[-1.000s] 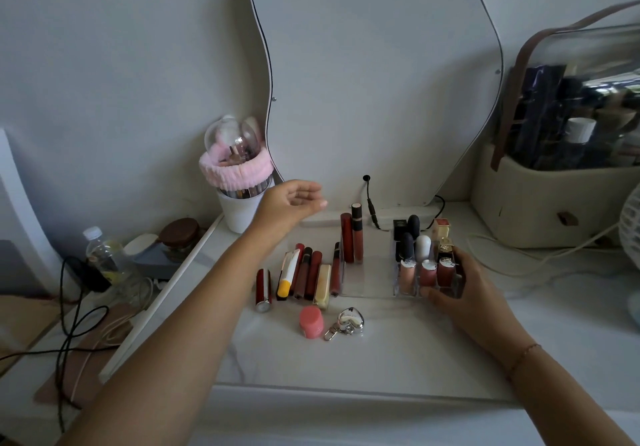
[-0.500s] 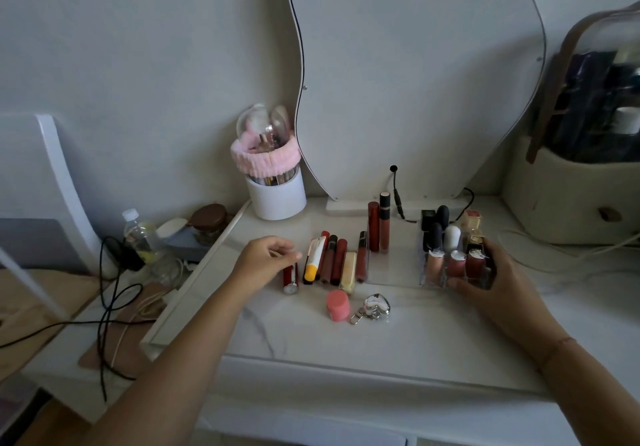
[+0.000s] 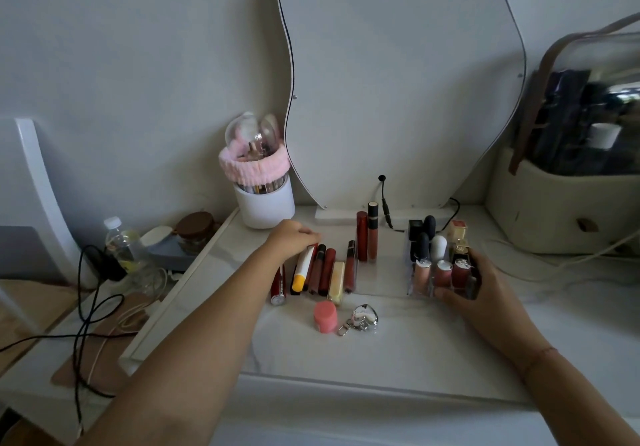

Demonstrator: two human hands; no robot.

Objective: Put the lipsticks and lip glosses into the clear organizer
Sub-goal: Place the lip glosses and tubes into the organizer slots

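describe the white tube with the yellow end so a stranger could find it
Below the wavy mirror, a row of lip products lies left of the clear organizer. Near that row's left end, by the left hand, is the white tube: no neighbour shares its yellow cap.

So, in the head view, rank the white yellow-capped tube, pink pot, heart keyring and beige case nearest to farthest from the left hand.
1. White yellow-capped tube, at the left hand.
2. Pink pot, nearer the front edge.
3. Heart keyring, right of the pot.
4. Beige case, far right.
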